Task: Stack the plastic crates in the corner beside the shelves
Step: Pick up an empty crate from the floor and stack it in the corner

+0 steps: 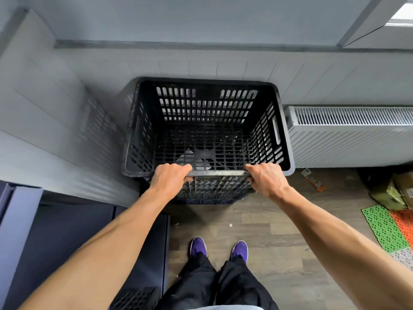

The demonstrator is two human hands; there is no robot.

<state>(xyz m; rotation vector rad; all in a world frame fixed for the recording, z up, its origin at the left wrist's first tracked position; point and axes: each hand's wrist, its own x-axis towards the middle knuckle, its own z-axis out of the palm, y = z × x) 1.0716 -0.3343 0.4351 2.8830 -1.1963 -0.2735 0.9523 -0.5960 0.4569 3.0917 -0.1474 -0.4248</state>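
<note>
Rising from wood-plank floor [279, 220], crate stack [201, 108] fills grey-walled corner [93, 70] beside radiator [348, 139].

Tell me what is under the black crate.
Under the black crate, gripped by left hand and right hand, what looks like a bluish crate edge shows at floor level. The rest beneath is covered.

No text, brand or number legible anywhere, pale label on the cardboard box [405, 191] at the right edge too blurred to read, markings on the orange item [314, 182] on the floor right of centre equally illegible
</note>
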